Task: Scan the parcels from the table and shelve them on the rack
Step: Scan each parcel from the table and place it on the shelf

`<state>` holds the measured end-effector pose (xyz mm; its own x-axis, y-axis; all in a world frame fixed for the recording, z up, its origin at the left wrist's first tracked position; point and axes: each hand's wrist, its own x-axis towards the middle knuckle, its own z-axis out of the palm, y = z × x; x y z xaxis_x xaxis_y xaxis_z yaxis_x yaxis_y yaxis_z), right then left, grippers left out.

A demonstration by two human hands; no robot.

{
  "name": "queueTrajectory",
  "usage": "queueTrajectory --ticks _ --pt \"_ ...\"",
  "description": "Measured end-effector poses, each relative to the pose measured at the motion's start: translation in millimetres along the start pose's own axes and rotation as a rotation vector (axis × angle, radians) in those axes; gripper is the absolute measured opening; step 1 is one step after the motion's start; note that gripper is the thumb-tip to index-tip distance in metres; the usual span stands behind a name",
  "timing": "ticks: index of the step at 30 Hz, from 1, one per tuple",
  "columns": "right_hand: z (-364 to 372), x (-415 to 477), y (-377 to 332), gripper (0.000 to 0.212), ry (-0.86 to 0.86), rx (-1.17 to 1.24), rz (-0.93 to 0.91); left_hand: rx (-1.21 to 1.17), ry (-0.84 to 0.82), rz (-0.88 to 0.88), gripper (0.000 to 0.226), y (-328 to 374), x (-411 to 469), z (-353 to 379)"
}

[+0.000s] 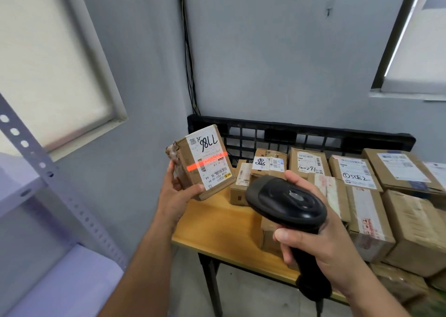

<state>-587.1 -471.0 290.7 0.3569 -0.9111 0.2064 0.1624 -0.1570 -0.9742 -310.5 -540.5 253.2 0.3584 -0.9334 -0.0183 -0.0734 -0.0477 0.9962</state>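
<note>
My left hand (177, 193) holds a small brown cardboard parcel (190, 162) upright above the table's left end, its white label facing me with a handwritten number. A red scan line crosses the label and the box's side. My right hand (313, 242) grips a black handheld barcode scanner (286, 201), its head pointing at the parcel from the right. Several more cardboard parcels (357, 172) with labels lie packed together on the wooden table (217, 222). The grey metal rack (36, 162) stands at the left, its post and shelves partly in view.
A black plastic pallet (301, 135) leans against the wall behind the table. Black cables run down the wall corner. Windows with blinds are at the left and upper right. Grey floor shows between rack and table.
</note>
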Motion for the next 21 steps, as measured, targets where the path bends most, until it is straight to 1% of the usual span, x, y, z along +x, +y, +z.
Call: queueTrajectory --ticks 11,21 --pt "-18.9 -6.1 1.3 0.087 -0.013 -0.030 0.042 0.025 0.028 0.071 0.093 14.5 -8.6 8.6" --pt "-39.4 -15.6 -2.3 0.081 -0.019 -0.031 0.044 0.019 0.067 0.074 0.098 14.4 -21.7 19.3"
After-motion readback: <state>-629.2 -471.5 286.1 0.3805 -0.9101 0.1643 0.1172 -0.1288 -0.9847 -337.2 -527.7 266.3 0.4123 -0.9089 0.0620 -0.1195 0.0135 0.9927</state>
